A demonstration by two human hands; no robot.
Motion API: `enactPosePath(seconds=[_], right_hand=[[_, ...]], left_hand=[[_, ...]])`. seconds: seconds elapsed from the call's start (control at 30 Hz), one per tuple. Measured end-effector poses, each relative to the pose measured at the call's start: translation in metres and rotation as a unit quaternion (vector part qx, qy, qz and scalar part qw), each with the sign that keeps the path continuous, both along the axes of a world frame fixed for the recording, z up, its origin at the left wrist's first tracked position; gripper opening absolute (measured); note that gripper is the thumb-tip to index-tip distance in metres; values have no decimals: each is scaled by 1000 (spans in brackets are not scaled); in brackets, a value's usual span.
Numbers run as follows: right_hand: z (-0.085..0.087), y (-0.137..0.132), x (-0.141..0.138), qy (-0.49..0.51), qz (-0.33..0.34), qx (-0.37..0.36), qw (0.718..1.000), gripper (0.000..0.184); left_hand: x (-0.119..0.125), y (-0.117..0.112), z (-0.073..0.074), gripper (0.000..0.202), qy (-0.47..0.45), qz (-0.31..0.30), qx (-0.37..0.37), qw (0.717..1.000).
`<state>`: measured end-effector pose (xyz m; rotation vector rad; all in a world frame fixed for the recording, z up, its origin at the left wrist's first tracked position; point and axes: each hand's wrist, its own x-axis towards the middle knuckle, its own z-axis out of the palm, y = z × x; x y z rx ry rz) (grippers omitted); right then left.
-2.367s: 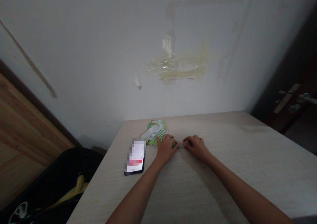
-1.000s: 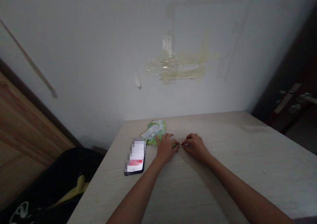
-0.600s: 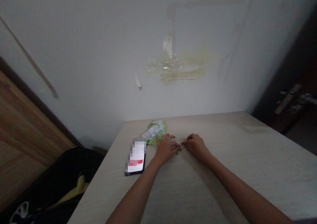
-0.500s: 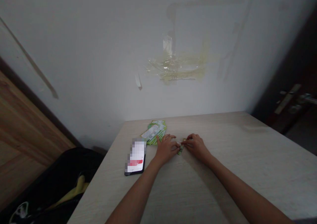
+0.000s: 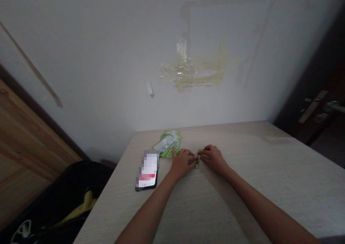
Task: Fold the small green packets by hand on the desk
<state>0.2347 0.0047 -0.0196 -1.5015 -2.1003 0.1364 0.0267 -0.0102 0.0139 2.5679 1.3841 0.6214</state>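
Both my hands rest on a pale wooden table (image 5: pixel 269 186), fingertips meeting over a small green and white folded piece of paper (image 5: pixel 197 162). My left hand (image 5: pixel 182 163) has its fingers curled and pinches the piece from the left. From the right, my right hand (image 5: pixel 214 158) pinches the same piece, with its fingers bent. Most of the small piece is hidden between the fingers. Just behind my left hand lies a stack of green and white cards (image 5: pixel 167 146), fanned out.
A phone (image 5: pixel 147 171) lies face up left of my left hand, near the table's left edge. A white wall with old tape marks (image 5: pixel 192 69) stands behind the table. A black bag (image 5: pixel 59 204) sits on the floor at left. A dark door with a handle (image 5: pixel 320 109) is at right.
The small green piece has been turned between my fingertips, from lying crosswise to pointing down toward me. My hands stayed in the same spot and closed in slightly on it.
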Motion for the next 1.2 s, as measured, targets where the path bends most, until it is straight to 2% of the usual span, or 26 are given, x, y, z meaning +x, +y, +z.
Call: enactPosePath(seconds=[0.13,0.43,0.77,1.2], right_hand=[[-1,0,1,24,-5,7,1000,28],[0,0,2,61,9,3,998,17],[5,1,-9,24,-56,-7,998,15],[9,-4,-15,17,-67,-8,998,13]], left_hand=[[1,-1,2,19,10,-4,18,1000],[1,1,-1,19,14,7,7,1000],[1,0,-2,19,6,17,-5,1000],[2,-1,-1,17,4,17,-7,1000]])
